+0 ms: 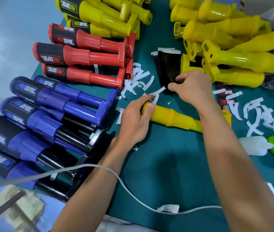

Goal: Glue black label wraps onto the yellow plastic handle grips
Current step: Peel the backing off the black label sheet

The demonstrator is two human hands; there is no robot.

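"PRO TAPER." stands on the black label wraps (64, 41) of the red grips (89, 42), blue grips (57, 96) and yellow grips (96, 12).

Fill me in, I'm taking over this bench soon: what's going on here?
A person is labelling handle grips. The left hand grips the end of a bare yellow grip lying on the green table, while the right hand pinches a black label wrap from the stack. The wrap isn't on the grip yet. Labelled red grips and blue grips lie to the left; a white bottle lies to the right.
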